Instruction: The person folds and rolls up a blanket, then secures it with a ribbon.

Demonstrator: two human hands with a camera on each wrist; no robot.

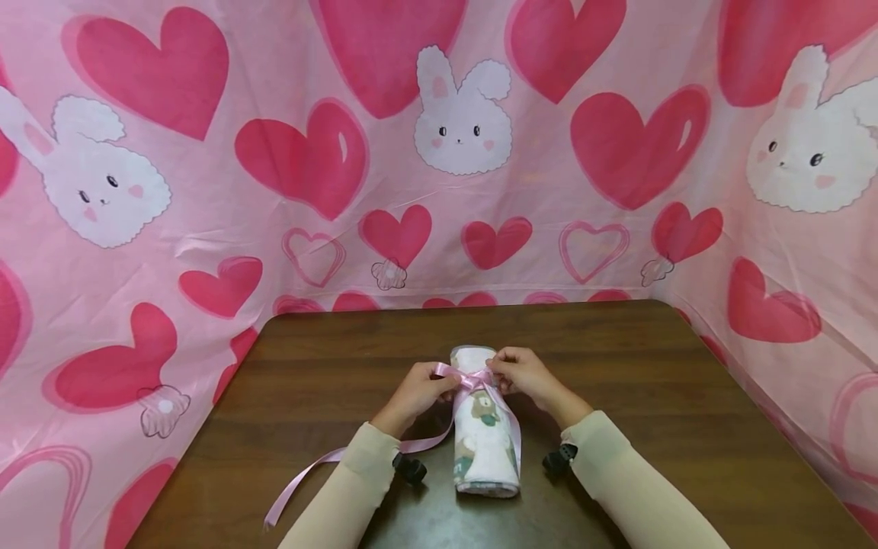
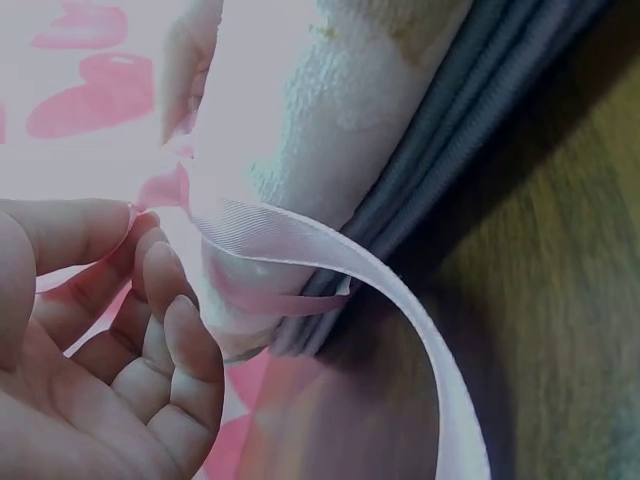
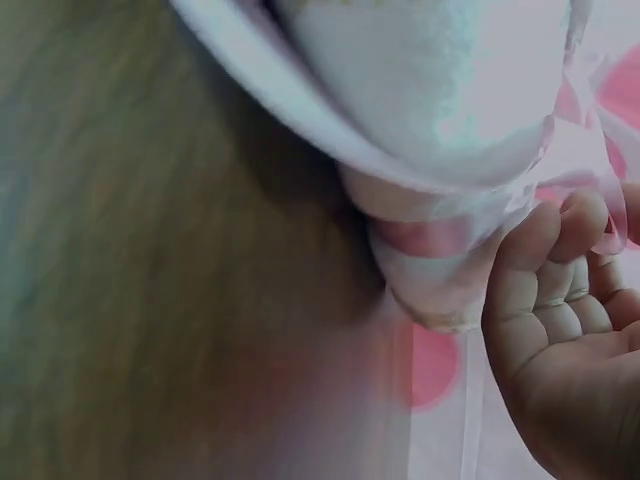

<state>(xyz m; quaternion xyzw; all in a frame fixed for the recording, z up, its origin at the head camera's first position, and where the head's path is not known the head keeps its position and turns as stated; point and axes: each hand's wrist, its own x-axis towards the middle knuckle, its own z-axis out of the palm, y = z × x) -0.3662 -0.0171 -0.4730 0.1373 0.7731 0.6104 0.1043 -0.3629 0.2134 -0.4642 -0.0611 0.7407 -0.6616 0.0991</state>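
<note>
A rolled towel [image 1: 487, 450], white with a bear print, lies lengthwise on the table. Pink satin ribbon [image 1: 473, 379] wraps its upper part and is tied there in a bow. At the bow's left side my left hand [image 1: 424, 386] pinches a ribbon loop between thumb and forefinger; the left wrist view shows the pinch at the loop [image 2: 160, 190]. On the opposite side my right hand [image 1: 524, 374] pinches the other loop, with its fingers curled beside the towel's end [image 3: 450, 305]. One ribbon tail trails left past the left forearm; another hangs down the towel's right side.
The dark wooden table [image 1: 309, 343] has its far edge against a pink curtain [image 1: 535, 175] printed with hearts and rabbits. More curtain stands at both sides. Each wrist carries a small black camera [image 1: 409, 468].
</note>
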